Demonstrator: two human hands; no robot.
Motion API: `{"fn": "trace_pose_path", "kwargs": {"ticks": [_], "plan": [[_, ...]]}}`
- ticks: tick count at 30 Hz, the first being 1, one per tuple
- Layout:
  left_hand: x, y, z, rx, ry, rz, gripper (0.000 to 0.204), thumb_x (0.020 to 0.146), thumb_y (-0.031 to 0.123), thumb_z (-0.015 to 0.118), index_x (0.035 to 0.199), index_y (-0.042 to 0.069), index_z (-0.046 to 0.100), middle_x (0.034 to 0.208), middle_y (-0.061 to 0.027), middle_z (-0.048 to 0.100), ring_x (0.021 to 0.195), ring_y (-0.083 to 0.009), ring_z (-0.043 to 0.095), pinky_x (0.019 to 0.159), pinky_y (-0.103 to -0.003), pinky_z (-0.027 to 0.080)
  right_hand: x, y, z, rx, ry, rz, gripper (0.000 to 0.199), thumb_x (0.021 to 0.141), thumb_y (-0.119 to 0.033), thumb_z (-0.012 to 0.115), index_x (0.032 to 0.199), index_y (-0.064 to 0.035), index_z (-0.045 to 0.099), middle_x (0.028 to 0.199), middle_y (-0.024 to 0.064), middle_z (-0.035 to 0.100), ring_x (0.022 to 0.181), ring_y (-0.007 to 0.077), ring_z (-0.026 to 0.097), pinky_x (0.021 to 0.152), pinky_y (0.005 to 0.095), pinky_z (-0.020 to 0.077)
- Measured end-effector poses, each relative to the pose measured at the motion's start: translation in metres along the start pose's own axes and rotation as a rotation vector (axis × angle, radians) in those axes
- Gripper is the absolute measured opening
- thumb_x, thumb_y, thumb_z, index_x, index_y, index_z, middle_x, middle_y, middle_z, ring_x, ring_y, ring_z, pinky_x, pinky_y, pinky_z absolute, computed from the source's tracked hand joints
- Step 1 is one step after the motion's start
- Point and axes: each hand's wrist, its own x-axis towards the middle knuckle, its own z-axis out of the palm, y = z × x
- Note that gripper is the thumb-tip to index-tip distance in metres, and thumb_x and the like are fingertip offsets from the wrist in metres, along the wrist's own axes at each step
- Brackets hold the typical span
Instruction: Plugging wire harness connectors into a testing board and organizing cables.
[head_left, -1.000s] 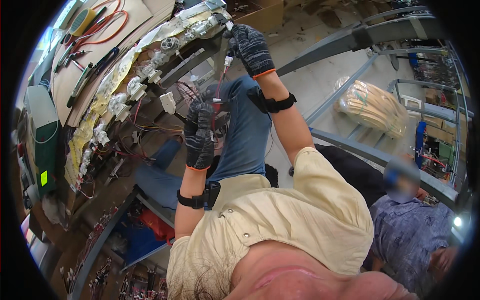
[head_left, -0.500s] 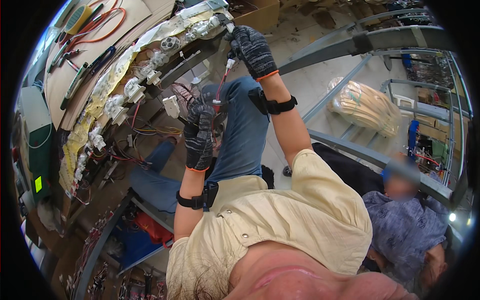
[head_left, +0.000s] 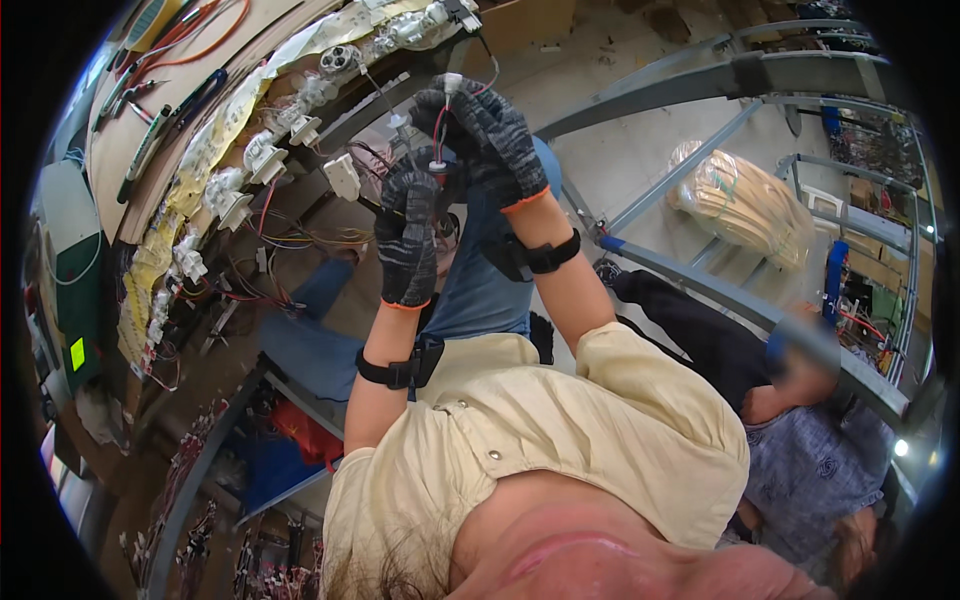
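Observation:
My left hand (head_left: 408, 235), in a dark grey knit glove with an orange cuff, is closed around a wire harness. From its left side juts a white rectangular connector (head_left: 342, 177) on a dark lead. Just above my left fingers is a small white connector (head_left: 437, 167); red and dark wires (head_left: 442, 125) run up from it. My right hand (head_left: 490, 145), gloved alike, pinches the white plug (head_left: 452, 84) at the upper end of those wires. A thin lead (head_left: 494, 66) loops from near this plug toward the end of the board. The fingertips are partly hidden.
A curved board edge covered in yellowish tape carries several white sockets (head_left: 262, 160), with loose wires below. Pens and tools (head_left: 145, 155) lie on the board. Metal frame rails (head_left: 690, 275), a bagged bundle (head_left: 745, 205) and a seated person (head_left: 810, 470) are at the right.
My right hand has come down and left from the board's end, closer to my left hand, and now holds the white plug. My left hand has shifted slightly right.

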Motion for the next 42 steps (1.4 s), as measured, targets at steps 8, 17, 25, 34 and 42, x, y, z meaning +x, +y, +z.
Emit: {"fn": "trace_pose_path", "kwargs": {"ticks": [8,17,25,34,42], "plan": [[-0.005,0.018,0.009,0.274,0.013,0.12,0.021,0.092,0.01,0.056,0.111,0.002,0.058,0.1,-0.0043,0.063,0.088,-0.0124,0.057,0.078,-0.028,0.046,0.044,-0.006,-0.001,-0.357,0.004,-0.109,0.015,0.089,-0.017,0.062,0.084,-0.0027,0.06,0.068,0.0029,0.057,0.057,0.0105,0.054,0.056,0.0253,0.0476],[-0.013,0.003,-0.014,0.497,0.034,0.139,0.024,0.095,0.005,0.051,0.117,-0.004,0.055,0.115,-0.0081,0.061,0.101,-0.0139,0.056,0.09,-0.028,0.044,0.048,-0.021,0.028,-0.413,0.161,-0.011,0.013,0.086,-0.015,0.063,0.087,-0.0025,0.065,0.066,0.0034,0.059,0.057,0.0117,0.057,0.052,0.0235,0.0474],[-0.01,-0.021,-0.029,0.51,0.084,0.026,0.021,0.095,0.006,0.051,0.112,-0.003,0.057,0.104,-0.0086,0.063,0.095,-0.0147,0.057,0.084,-0.029,0.046,0.056,-0.019,0.018,-0.592,0.077,-0.038,0.023,0.087,-0.002,0.057,0.109,0.0016,0.063,0.088,0.0073,0.063,0.066,0.0131,0.062,0.06,0.0268,0.0544],[0.001,-0.03,-0.032,0.852,0.049,0.335,0.027,0.094,0.005,0.053,0.12,0.0,0.053,0.104,-0.0065,0.062,0.089,-0.0124,0.058,0.075,-0.026,0.048,0.05,-0.023,0.031,-0.683,0.054,-0.128,0.017,0.089,-0.019,0.062,0.089,-0.003,0.068,0.073,0.002,0.063,0.065,0.0078,0.057,0.057,0.0226,0.0463],[0.016,-0.026,-0.008,0.726,0.084,0.253,0.023,0.093,0.004,0.054,0.115,-0.002,0.053,0.104,-0.0096,0.059,0.093,-0.015,0.057,0.08,-0.028,0.047,0.051,-0.014,0.025,-0.853,-0.094,-0.064,0.021,0.079,-0.022,0.073,0.092,-0.0058,0.072,0.083,0.0021,0.07,0.062,0.0087,0.057,0.056,0.0273,0.0474]]}}
